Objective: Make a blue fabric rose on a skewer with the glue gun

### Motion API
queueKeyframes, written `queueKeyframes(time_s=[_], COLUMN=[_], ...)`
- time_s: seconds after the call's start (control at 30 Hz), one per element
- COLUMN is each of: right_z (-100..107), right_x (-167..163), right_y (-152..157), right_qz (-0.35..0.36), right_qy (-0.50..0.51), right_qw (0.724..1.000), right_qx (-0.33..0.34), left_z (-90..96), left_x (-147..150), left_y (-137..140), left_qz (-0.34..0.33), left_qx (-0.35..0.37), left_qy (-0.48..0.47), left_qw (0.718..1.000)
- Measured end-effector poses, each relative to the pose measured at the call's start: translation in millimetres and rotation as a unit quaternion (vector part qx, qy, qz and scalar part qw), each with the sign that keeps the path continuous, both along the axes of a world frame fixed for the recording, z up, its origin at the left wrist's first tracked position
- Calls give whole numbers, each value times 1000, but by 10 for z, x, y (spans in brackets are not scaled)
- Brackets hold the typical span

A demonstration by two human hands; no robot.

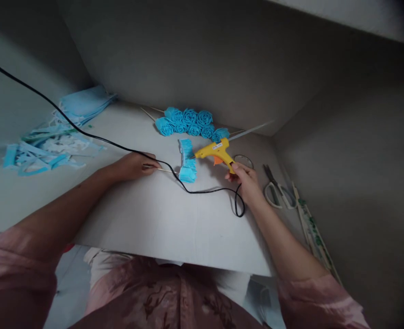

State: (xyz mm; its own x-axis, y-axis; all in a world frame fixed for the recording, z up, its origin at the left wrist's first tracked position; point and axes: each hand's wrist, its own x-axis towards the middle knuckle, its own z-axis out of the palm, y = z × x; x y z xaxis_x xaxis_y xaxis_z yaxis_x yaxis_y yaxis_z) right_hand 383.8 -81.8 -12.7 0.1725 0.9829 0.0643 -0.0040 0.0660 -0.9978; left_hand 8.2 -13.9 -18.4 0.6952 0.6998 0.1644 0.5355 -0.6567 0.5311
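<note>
My left hand (135, 167) is closed on a thin wooden stick (166, 170). At the stick's far end, a strip of blue pleated material (188, 161) lies on the white table, partly wrapped at its near end. My right hand (245, 180) grips the handle of a yellow hot glue gun (211, 150), whose nozzle points left at the strip's middle. Whether the nozzle touches the strip I cannot tell. A clear glue stick (252, 130) juts from the gun's back. Its black cord (126, 148) runs across my left hand and the wooden stick.
Several blue rosettes on sticks (190, 122) lie at the back of the white table (147, 214). Folded blue sheets (85, 104) and cut scraps (47, 151) are at the left. Scissors (278, 189), a roll of tape (243, 161) and wrapped sticks (313, 230) lie at the right. Walls enclose the back and right.
</note>
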Motion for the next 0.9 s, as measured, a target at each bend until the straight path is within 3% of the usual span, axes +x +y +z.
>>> queueKeyframes(time_s=[0.23,0.5,0.63,0.9], right_z=[-56,-69,-63,-60], right_x=[-30,-56,-48,-47], right_y=[22,12,1,3], right_qz=[-2,13,8,3], right_qy=[-12,-99,-80,-117], right_qw=[1000,995,996,993], right_qx=[0,21,50,31], left_z=[9,1,-13,-64], left_x=[34,20,15,-16], left_y=[-36,-13,-2,36], left_qz=[18,-9,-11,-20], left_qx=[66,57,56,51], left_qy=[51,31,23,1], left_qw=[996,998,998,999])
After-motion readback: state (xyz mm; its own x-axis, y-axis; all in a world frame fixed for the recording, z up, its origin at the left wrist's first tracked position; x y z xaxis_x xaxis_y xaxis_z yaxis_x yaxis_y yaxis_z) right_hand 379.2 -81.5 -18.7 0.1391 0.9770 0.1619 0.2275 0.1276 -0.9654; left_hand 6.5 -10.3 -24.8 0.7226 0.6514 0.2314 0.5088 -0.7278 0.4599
